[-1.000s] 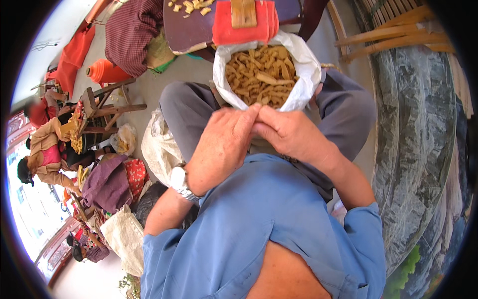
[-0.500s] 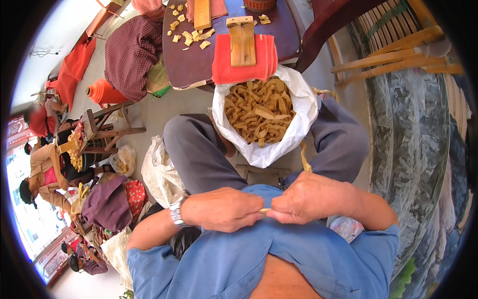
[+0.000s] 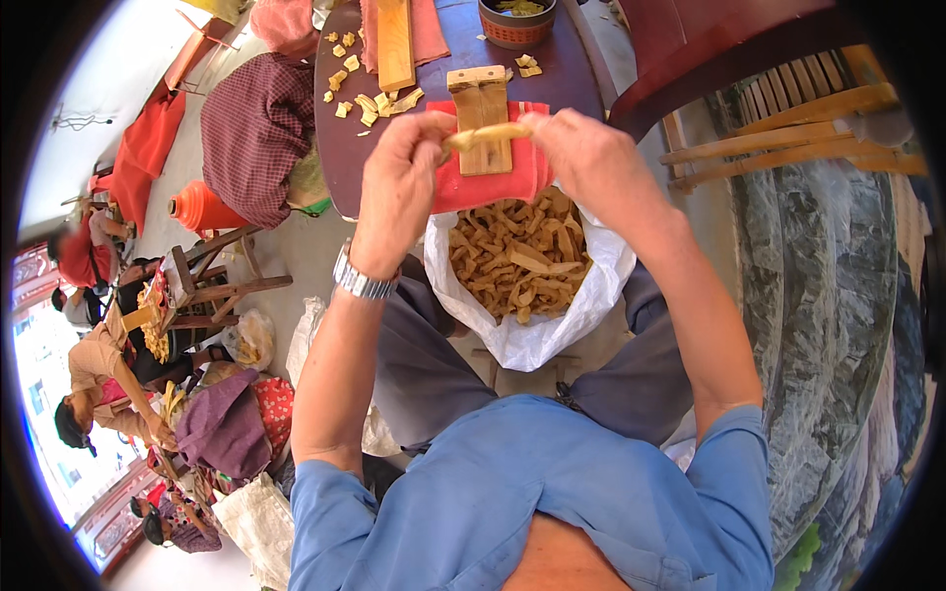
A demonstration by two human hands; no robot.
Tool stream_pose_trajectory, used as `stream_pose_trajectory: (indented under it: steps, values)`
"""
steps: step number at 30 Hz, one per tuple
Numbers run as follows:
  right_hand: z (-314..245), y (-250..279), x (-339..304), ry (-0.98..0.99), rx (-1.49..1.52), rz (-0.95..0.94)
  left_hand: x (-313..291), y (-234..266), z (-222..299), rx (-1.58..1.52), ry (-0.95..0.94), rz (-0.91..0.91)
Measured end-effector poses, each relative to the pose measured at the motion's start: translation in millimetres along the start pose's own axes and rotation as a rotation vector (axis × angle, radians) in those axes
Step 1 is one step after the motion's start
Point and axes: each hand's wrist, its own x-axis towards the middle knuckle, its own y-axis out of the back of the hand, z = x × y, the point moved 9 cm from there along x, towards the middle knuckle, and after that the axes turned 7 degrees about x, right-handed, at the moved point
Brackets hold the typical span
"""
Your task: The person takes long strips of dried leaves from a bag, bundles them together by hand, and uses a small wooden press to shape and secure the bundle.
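Observation:
A pale yellow-brown dried strip [image 3: 488, 134] is stretched between my two hands, above the table's near edge. My left hand [image 3: 409, 167], with a metal watch on its wrist, pinches one end. At the other end my right hand [image 3: 591, 158] has its fingers closed round the strip. Right behind the strip stands a wooden block [image 3: 484, 101] lying on a folded red cloth [image 3: 448, 187]. Below, between my knees, an open white sack [image 3: 512, 340] holds many brown curled strips [image 3: 517, 261].
On the dark table [image 3: 343, 167] lie pale cut pieces [image 3: 381, 102], a wooden board [image 3: 395, 49] and a brown basket-like bowl [image 3: 517, 22]. A wooden stool [image 3: 212, 281] and a seated person [image 3: 99, 369] are to the left. Wooden slats [image 3: 788, 143] stand at the right.
Both hands have moved from close to my chest up and forward to the wooden block. They are farther apart, and more of the strip shows between them.

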Motion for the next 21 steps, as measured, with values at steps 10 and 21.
stream_pose_trajectory:
  steps: [10,21]
  values:
    - [-10.9,-11.2,6.9,0.018,0.236,0.074,-0.7,6.3,34.0,0.606,-0.505,0.104]
    - [9.3,-15.5,10.4,-0.040,0.099,0.102,18.4,-7.4,8.8,0.405,-0.347,0.042]
